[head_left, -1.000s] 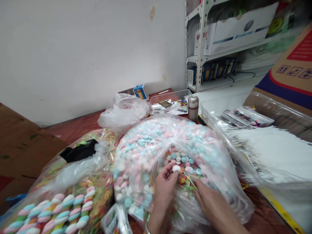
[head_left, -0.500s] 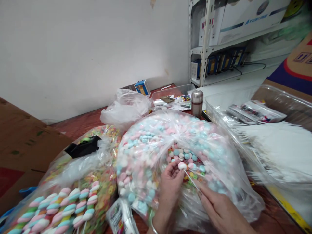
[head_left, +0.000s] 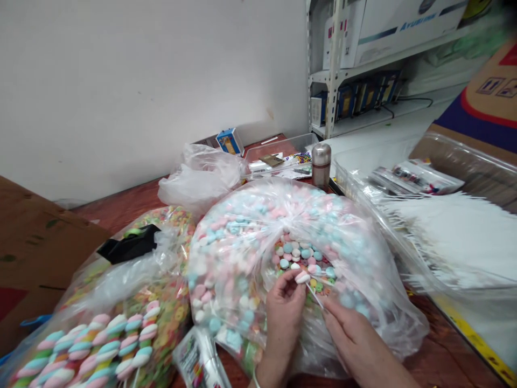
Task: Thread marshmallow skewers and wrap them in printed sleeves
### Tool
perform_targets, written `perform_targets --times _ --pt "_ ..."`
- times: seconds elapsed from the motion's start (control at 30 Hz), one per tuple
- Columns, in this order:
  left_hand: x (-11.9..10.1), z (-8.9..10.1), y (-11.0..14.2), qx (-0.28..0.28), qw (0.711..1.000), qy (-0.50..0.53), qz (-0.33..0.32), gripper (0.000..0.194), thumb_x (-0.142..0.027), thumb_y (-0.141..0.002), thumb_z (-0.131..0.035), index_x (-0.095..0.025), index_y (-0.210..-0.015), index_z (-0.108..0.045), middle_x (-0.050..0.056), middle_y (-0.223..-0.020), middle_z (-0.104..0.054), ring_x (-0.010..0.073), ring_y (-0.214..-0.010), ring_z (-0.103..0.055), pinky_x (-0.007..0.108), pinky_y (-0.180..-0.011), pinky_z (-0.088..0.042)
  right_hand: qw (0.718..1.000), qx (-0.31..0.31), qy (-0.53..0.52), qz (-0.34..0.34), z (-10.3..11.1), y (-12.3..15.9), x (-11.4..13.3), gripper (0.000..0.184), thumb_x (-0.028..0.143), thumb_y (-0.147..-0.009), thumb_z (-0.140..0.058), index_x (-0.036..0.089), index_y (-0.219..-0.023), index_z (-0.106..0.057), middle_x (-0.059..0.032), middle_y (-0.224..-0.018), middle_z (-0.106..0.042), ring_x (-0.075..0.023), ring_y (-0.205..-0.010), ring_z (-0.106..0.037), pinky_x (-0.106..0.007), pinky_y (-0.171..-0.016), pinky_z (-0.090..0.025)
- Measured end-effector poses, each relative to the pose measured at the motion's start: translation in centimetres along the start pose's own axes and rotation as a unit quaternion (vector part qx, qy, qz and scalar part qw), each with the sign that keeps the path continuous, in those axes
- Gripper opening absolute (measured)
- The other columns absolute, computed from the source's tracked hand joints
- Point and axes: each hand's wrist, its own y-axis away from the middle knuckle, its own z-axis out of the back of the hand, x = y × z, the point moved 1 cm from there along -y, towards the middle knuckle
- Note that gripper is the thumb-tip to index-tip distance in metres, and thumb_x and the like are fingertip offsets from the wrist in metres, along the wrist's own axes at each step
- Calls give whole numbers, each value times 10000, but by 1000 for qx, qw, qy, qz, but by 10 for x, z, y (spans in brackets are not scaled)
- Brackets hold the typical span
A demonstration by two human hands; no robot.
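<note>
My left hand (head_left: 286, 304) pinches a pink-and-white marshmallow (head_left: 302, 277) between thumb and fingertips. From its right side my right hand (head_left: 348, 326) grips a thin white stick (head_left: 314, 295), whose upper end meets the marshmallow. Both hands are over the opening of a large clear plastic bag (head_left: 226, 253) full of pink, blue and white marshmallows. Inside that opening lie loose marshmallows (head_left: 287, 248) and ring-shaped gummies (head_left: 319, 286). To the left, finished-looking marshmallow skewers (head_left: 109, 345) rest on another bag of gummy rings (head_left: 177, 302).
A small printed packet (head_left: 197, 358) lies near the front edge. Behind the big bag stand a metal flask (head_left: 321, 164) and a shallow clear tray (head_left: 252, 161). On the right, a large clear bin (head_left: 365, 213) holds white sticks or sheets (head_left: 472, 240). A cardboard box (head_left: 44, 237) stands at left.
The right hand has slid up the stick, closer to the marshmallow, which has tilted slightly. My view has shifted a little, so the scene sits slightly further left.
</note>
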Motion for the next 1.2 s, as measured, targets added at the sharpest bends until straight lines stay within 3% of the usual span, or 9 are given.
perform_targets --times 0.3,0.43,0.53,0.6,0.7,0.8,0.87,1.07,1.2 --pt "16 13 21 -24 997 -71 9 197 -267 -712 -740 -195 -895 -759 74 -906 -778 242 -867 -709 343 -830 -545 984 7 179 5 -25 -6 -9 383 159 -936 -265 187 -1060 -626 -88 -854 -718 -230 -820 -704 -280 -670 -488" --pt "20 16 36 26 988 -151 -21 244 -252 -814 -638 -201 -1025 -749 94 -1049 -758 261 -981 -691 374 -924 -511 966 0 260 -14 -26 -14 -21 349 204 -972 -295 208 -1074 -630 -101 -898 -700 -237 -737 -703 -285 -585 -442" --pt "15 23 38 19 978 -200 -56 387 -243 -880 -570 -224 -1260 -645 107 -1221 -700 263 -1098 -654 376 -978 -480 954 -23 298 -26 -9 -15 -25 284 215 -970 -385 252 -1116 -626 -90 -949 -690 -273 -791 -701 -300 -570 -406" --pt "9 29 32 15 954 -274 -124 447 -194 -895 -536 -234 -1337 -581 110 -1281 -666 264 -1146 -630 380 -998 -456 926 -62 370 -38 6 -13 -24 233 165 -935 -466 252 -1058 -642 -77 -917 -675 -292 -807 -692 -310 -562 -378" --pt "2 36 20 79 863 -426 -261 475 -76 -874 -475 -248 -1296 -609 92 -1260 -678 268 -1189 -595 418 -1033 -384 881 -97 463 -22 20 -12 -19 166 121 -872 -575 250 -941 -655 -43 -844 -659 -264 -740 -685 -311 -542 -341" --pt "1 39 11 103 771 -535 -330 474 -52 -871 -470 -249 -1283 -597 75 -1050 -738 245 -1013 -655 461 -1012 -345 881 -96 463 13 17 -11 -19 94 175 -881 -608 263 -888 -639 -15 -804 -663 -241 -720 -678 -309 -544 -334" --pt "-1 44 10 74 739 -580 -336 387 -95 -890 -495 -247 -1224 -619 53 -917 -732 224 -879 -660 475 -994 -337 886 -97 453 16 11 -10 -25 94 205 -914 -574 270 -871 -626 -1 -776 -670 -228 -700 -677 -304 -540 -330" --pt "-19 71 20 -1 700 -674 -237 156 -223 -938 -507 -246 -916 -660 18 -789 -722 230 -734 -652 489 -884 -354 912 -89 400 38 -5 -4 -46 101 241 -954 -506 268 -914 -595 22 -816 -716 -191 -673 -705 -289 -509 -335" --pt "-24 65 13 0 715 -649 -259 156 -195 -933 -516 -243 -975 -658 32 -862 -705 232 -808 -635 399 -777 -410 910 -96 402 40 -9 -9 -36 154 197 -947 -499 257 -841 -593 7 -779 -693 -199 -632 -695 -293 -492 -325"
